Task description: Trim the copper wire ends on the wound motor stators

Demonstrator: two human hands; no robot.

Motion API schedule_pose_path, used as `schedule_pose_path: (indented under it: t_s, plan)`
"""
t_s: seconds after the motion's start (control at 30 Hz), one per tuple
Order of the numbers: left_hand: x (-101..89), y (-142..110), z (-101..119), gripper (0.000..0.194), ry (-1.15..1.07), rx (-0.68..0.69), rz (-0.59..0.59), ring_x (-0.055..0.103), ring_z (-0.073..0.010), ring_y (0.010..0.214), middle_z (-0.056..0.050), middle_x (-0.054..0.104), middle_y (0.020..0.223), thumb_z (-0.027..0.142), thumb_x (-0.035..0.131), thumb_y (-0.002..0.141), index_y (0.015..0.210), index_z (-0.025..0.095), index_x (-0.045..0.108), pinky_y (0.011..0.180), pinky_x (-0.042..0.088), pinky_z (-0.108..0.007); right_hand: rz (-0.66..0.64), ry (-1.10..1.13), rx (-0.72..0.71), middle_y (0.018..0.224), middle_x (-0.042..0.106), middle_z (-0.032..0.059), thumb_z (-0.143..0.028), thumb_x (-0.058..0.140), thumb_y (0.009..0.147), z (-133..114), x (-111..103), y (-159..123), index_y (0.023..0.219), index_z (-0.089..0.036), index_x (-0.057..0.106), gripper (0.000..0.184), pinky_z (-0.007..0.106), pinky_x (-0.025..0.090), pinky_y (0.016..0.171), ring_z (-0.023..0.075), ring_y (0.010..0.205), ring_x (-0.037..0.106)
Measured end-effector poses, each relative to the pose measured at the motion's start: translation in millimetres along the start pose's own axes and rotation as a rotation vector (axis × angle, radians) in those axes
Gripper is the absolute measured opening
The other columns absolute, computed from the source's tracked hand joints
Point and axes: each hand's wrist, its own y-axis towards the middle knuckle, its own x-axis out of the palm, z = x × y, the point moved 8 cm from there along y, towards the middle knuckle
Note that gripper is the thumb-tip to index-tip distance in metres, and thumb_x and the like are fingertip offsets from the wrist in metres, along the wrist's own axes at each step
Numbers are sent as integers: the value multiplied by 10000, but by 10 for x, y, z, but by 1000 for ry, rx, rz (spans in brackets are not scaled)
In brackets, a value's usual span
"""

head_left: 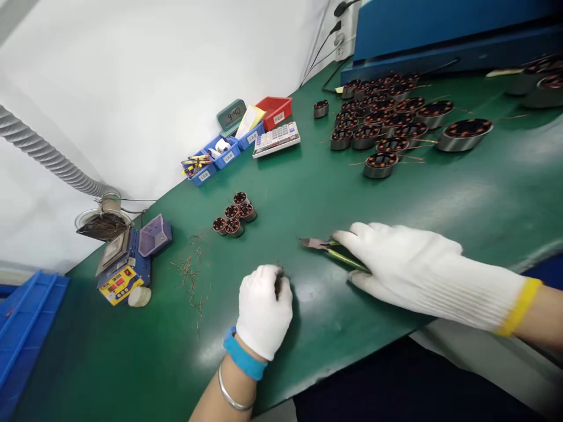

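Both my hands wear white knit gloves over a green mat [308,193]. My left hand [264,308] is curled into a loose fist on the mat, closed round a small dark part I can barely see. My right hand [400,266] lies over the green handles of a pair of cutters [321,246], fingers wrapped on them; the dark jaws point left on the mat. A small cluster of wound stators [233,217] with copper coils sits a little beyond my left hand.
Many larger wound stators [387,120] are spread at the far right. A calculator [276,139], blue and red bins [233,146], a clock, a soldering station [125,269] with fume hose and copper wire scraps [193,275] lie left. A blue crate is at the left edge.
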Motion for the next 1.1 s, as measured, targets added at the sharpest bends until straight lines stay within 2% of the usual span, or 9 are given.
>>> schedule_pose_path:
  t_s: [0.13,0.2,0.3,0.4,0.5,0.67,0.8,0.93,1.1]
  plan:
    - [-85,-92,-117,645,-136,-218,-12,658,-295,1098,-114,680,1203,275,770,724,1301,198,493,970,520,-437,127,-63,-267,971,676,152,-345,645,769,-292,-62,133,1053,-138,704,357,492,466,849,317,877,615]
    - [-103,-120,-148,707,-141,-260,-48,637,-305,1141,-123,659,1238,288,787,693,1318,200,469,987,503,-441,270,-1,-474,983,708,121,-263,638,810,-637,-210,160,1014,-173,717,236,539,404,1012,311,1023,610]
    - [-87,-104,-167,421,-165,-231,-102,662,-263,991,-84,687,1069,254,722,751,1121,211,526,864,516,-384,401,-20,-697,787,698,39,-146,574,856,-1148,-330,181,847,-235,740,189,579,284,1153,277,1024,606]
    - [-42,-70,-182,143,-147,-181,-131,626,-225,810,-41,653,859,182,609,819,876,236,489,730,476,-337,253,-113,-835,668,642,14,-141,590,797,-1433,-211,264,723,-257,743,206,566,255,1202,246,813,588]
    - [3,-67,-177,101,-143,-161,-150,602,-229,802,-40,641,851,183,574,853,871,238,490,732,460,-346,166,-164,-845,654,628,7,-90,590,731,-1289,-167,375,696,-276,737,240,549,275,1206,235,751,566]
    - [29,-107,-136,131,-116,-169,-168,604,-249,868,-47,642,897,167,593,822,893,240,510,800,463,-376,262,-111,-605,688,639,47,-80,540,785,-702,-365,576,669,-257,691,261,622,356,1129,274,825,631]
    - [38,-115,-132,115,-137,-164,-168,602,-250,854,-55,637,888,164,566,842,878,239,486,784,463,-374,285,-82,-753,729,671,47,-104,591,784,-964,-296,380,762,-252,738,210,630,274,1194,296,938,658]
    - [71,-95,-121,114,-183,-143,-171,607,-239,826,-52,640,871,176,546,869,861,245,455,750,464,-356,274,-21,-872,637,621,4,-17,606,685,-1269,-166,253,663,-268,713,274,558,186,1258,254,884,638]
    - [117,-139,-66,132,-205,-170,-173,646,-256,919,-64,681,969,208,568,881,993,238,504,833,492,-379,219,23,-741,694,667,8,-89,556,811,-970,-194,374,679,-274,700,269,554,317,1200,244,896,660]
